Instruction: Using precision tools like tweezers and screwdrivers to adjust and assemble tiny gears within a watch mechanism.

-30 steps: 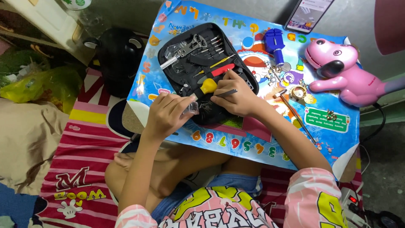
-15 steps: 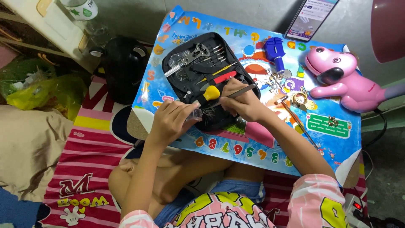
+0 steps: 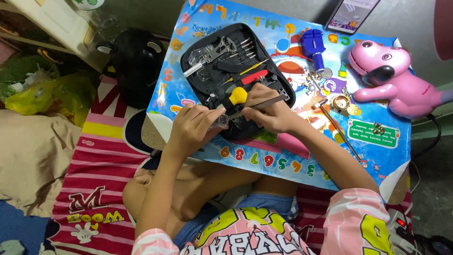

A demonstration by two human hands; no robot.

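Left hand (image 3: 193,126): fingers curled shut, pinching a small clear plastic bag (image 3: 221,122) at its edge, held up off the table so the other hand can get at it.
Right hand (image 3: 270,109): fingers closed round slim metal tweezers (image 3: 264,105), tips aimed left at the bag (what they grip inside, if anything, too small to tell).
Bag position: between the two hands, over the near edge of the black tool case (image 3: 236,75).
Case: zipped open and flat, tools strapped in rows so each is easy to pick; a yellow-handled tool (image 3: 236,97) lies just beside the right hand.
Table (image 3: 377,156): low, colourful alphabet-print top; loose small metal parts (image 3: 342,103) and a thin hammer (image 3: 337,125) right of the case, within reach.
Further back: blue plastic tool (image 3: 314,45), pink toy dog (image 3: 391,78) at the right edge, phone (image 3: 351,14) at the far edge (propped up, screen lit).
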